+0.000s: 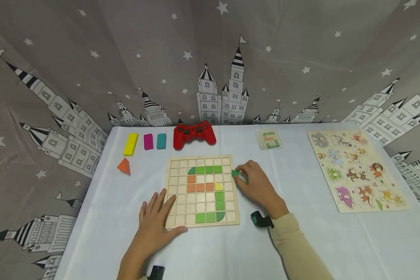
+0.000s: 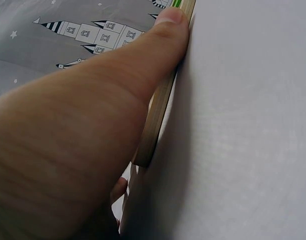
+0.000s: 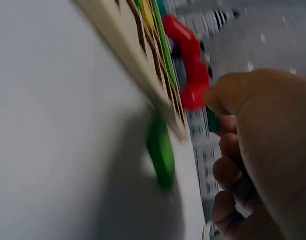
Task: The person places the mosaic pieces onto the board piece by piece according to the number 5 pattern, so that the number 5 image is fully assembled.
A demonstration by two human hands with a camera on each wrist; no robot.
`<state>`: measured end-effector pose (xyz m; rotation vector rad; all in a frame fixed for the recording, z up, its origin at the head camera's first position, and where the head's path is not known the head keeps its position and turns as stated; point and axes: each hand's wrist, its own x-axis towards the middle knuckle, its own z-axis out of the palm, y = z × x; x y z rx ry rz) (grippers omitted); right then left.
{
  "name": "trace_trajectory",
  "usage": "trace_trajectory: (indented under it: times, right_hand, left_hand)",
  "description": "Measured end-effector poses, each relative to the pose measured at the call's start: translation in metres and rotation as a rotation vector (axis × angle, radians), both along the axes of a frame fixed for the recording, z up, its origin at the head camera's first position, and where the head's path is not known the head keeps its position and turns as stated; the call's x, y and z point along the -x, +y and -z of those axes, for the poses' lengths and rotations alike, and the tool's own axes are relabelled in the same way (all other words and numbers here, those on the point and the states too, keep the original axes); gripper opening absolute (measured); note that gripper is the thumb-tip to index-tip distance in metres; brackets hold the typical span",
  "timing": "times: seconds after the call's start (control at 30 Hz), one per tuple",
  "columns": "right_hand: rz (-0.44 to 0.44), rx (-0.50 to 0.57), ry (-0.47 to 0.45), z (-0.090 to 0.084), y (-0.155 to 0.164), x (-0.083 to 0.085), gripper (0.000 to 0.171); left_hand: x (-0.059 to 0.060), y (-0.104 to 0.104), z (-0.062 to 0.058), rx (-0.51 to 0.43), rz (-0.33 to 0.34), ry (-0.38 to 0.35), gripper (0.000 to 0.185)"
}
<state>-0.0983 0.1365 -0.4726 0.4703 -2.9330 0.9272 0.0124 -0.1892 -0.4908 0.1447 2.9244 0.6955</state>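
Observation:
A wooden grid board (image 1: 182, 208) lies on the white table, with green, orange and yellow tiles set in some squares. Over its lower left corner rests my left hand (image 1: 153, 224), fingers spread, thumb along the near edge. The left wrist view shows that thumb (image 2: 160, 47) against the board's side (image 2: 155, 122). Just off the board's right edge, my right hand (image 1: 260, 188) pinches a small green tile (image 1: 235, 172) between thumb and index finger. In the right wrist view the pinched tile (image 3: 211, 119) is partly covered by the fingers. Below the board's corner lies another green piece (image 3: 161, 152), blurred.
A red game controller (image 1: 195, 135) sits behind the board. Left of it are yellow (image 1: 130, 144), magenta (image 1: 148, 142) and teal blocks (image 1: 161, 141), plus an orange wedge (image 1: 124, 167). A pattern card (image 1: 268, 139) lies at the back, an animal puzzle (image 1: 358, 171) at the right.

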Motion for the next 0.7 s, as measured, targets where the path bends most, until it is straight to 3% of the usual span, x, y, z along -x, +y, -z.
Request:
trace_trajectory:
  times: [0.27, 0.4, 0.57, 0.7]
  right_hand:
    - [-0.369, -0.075, 0.117, -0.012, -0.064, -0.039, 0.021]
    - [-0.497, -0.124, 0.144, -0.011, -0.087, -0.058, 0.022]
    - [-0.51, -0.221, 0.125, -0.006, -0.1, -0.07, 0.023]
    - [-0.49, -0.214, 0.127, -0.003, -0.105, -0.073, 0.02]
  left_hand:
    - [0.0, -0.001, -0.001, -0.003, 0.006, 0.012, 0.106]
    - [-0.001, -0.001, -0.001, 0.007, 0.01, 0.02, 0.106]
    - [-0.001, -0.001, -0.001, 0.003, 0.012, 0.022, 0.106]
    - [-0.002, -0.001, -0.001, 0.0, 0.01, 0.026, 0.106]
